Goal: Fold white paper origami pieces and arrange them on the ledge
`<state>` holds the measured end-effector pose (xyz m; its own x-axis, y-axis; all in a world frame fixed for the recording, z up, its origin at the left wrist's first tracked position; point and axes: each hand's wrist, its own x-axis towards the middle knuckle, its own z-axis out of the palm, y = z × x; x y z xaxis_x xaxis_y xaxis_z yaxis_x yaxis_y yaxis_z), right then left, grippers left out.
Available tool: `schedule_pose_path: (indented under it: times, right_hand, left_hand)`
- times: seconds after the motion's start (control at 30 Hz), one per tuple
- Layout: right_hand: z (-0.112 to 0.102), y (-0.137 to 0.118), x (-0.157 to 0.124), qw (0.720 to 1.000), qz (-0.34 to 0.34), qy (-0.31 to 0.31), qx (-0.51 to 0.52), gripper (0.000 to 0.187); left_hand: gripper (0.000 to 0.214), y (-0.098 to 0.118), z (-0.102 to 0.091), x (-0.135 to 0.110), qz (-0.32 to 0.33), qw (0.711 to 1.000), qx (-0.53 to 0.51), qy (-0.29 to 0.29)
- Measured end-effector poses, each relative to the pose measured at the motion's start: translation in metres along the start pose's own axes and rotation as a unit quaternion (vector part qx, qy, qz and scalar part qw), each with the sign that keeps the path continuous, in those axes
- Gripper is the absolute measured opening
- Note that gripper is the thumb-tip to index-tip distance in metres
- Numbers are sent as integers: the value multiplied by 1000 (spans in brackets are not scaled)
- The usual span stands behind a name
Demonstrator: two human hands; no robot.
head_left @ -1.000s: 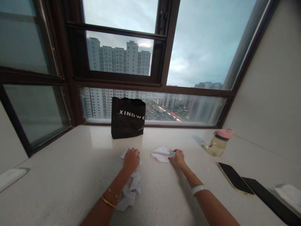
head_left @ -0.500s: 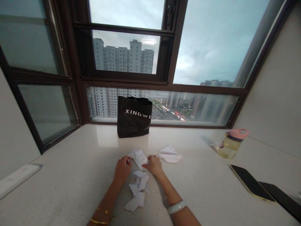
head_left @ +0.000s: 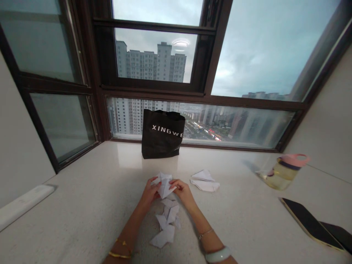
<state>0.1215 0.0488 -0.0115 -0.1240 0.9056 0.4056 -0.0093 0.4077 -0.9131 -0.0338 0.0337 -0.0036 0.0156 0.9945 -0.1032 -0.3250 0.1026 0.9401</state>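
Observation:
Between my two hands is a folded white paper piece (head_left: 165, 186), with flaps pointing up and out. My left hand (head_left: 150, 191) is closed on its left side, thumb on the front. On its right edge my right hand (head_left: 183, 190) pinches a flap between thumb and fingers. Just below, nearer to me, a chain of folded white papers (head_left: 167, 222) lies on the pale countertop (head_left: 90, 212). Two more folded papers (head_left: 205, 185) rest to the right of my right hand, apart from it.
A black bag (head_left: 162, 135) with white lettering stands against the window at the back. On the right are a pink-lidded bottle (head_left: 286, 172), a phone (head_left: 309, 222) and another dark flat object (head_left: 339, 234). A long white object (head_left: 26, 205) lies at the left edge.
Both hands have closed in on the folded paper, which now looks lifted and tilted more upright. The whole view has shifted slightly, moving the surroundings to the right.

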Motion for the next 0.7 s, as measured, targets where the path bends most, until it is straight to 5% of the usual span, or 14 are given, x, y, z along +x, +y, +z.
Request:
schedule_pose_path:
  times: [0.13,0.3,0.53,0.7]
  right_hand:
    - [3,5,-2,999,5,-39,3,11]
    - [-1,6,0,988,-34,11,-151,37]
    - [5,3,23,896,-33,-67,-437,51]
    - [16,-2,37,837,-7,-163,-523,48]
  left_hand:
    - [68,2,-3,-4,32,999,-32,-2]
    - [43,4,-13,6,62,994,-69,64]
    - [30,19,-35,9,3,927,-371,53]
    - [29,22,-37,8,-30,911,-407,68]
